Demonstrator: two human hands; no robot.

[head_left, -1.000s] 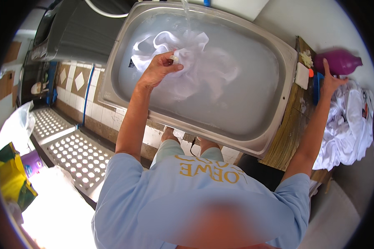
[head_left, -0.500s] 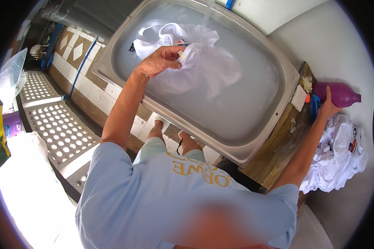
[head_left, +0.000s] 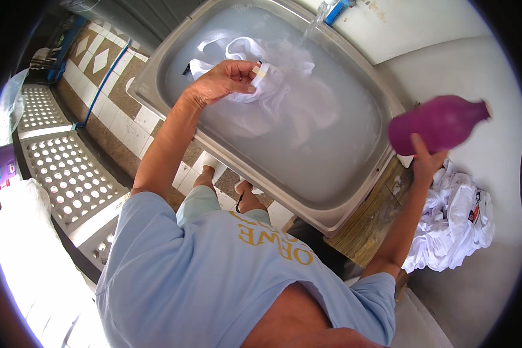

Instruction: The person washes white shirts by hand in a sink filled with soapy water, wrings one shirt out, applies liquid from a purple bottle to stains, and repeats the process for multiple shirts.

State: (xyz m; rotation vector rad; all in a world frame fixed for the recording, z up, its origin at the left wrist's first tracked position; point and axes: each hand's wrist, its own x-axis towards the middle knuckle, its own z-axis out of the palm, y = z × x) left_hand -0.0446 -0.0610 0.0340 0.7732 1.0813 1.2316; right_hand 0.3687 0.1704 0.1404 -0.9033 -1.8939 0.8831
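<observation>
My left hand (head_left: 229, 82) is above the basin of cloudy water, thumb and fingers pinching the edge of a white garment (head_left: 268, 87) beside a small pale-yellow patch. The rest of the garment spreads through the water, with strap-like loops at its far left. Off to the right, my right hand (head_left: 426, 163) grips a purple bottle (head_left: 438, 123) from below. The bottle lies tilted on its side in the air, its narrow neck pointing right and its wide end close to the right rim of the metal basin (head_left: 326, 221).
Water (head_left: 313, 30) runs from a tap with a blue handle (head_left: 340, 10) into the basin's far side. A wooden board (head_left: 377, 211) lies along the right, next to a heap of white clothes (head_left: 449, 229). Perforated grey plastic surfaces (head_left: 78, 177) and a blue hose (head_left: 107, 81) are on the left.
My right hand has lifted the purple bottle off the board area and brought it left toward the basin. My left hand still pinches the white garment in nearly the same place.
</observation>
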